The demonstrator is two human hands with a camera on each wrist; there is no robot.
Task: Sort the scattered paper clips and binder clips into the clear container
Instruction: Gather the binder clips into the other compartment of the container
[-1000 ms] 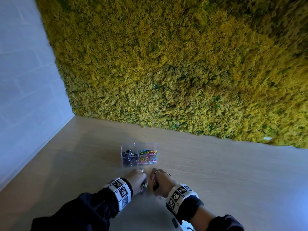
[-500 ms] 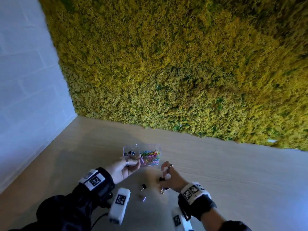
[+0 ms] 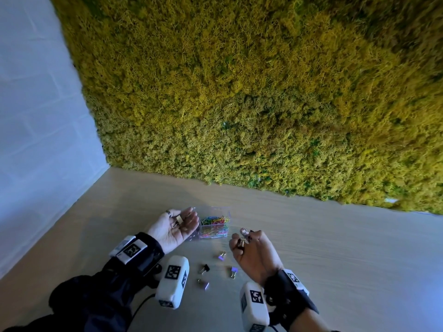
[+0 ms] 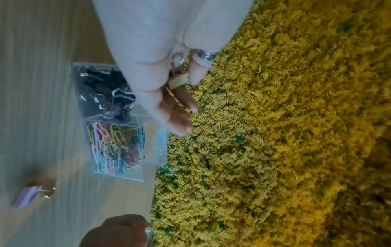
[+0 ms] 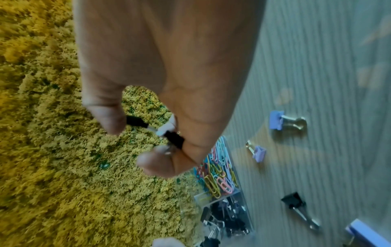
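- The moss wall [image 3: 263, 92], yellow-green, stands along the counter's far edge.
- The white wall [image 3: 36, 116] runs along the counter's left edge and meets the moss wall at the far-left corner.
- The counter [image 3: 335, 259], light wood grain, carries the container and the loose clips.
- The left hand [image 3: 173, 227] is held palm up above the counter, just in front of the container's left compartment. Its fingers are relaxed and slightly curved; a gold binder clip [image 3: 178, 220] lies on the palm beside the thumb, and whether the thumb presses on it cannot be told.
- The right hand [image 3: 254, 252] is raised to the right of the container, back of the hand up. Its thumb and fingers pinch a black binder clip [image 5: 175, 138]; a further clip part shows between the fingers, its kind unclear.
- The clear container [image 3: 211, 222] stands toward the counter's near edge, between the two hands, well apart from the far edge. Two compartments: the left holds black binder clips [image 4: 105, 90], the right holds coloured paper clips [image 3: 214, 226].
- Four loose binder clips lie on the counter nearer the near edge than the container: one purple clip [image 3: 222, 255] just left of the right hand, one blue clip [image 3: 233, 271] close to the right wrist, one loose black clip [image 3: 204, 268], and one mauve clip [image 3: 204, 284] nearest the near edge.
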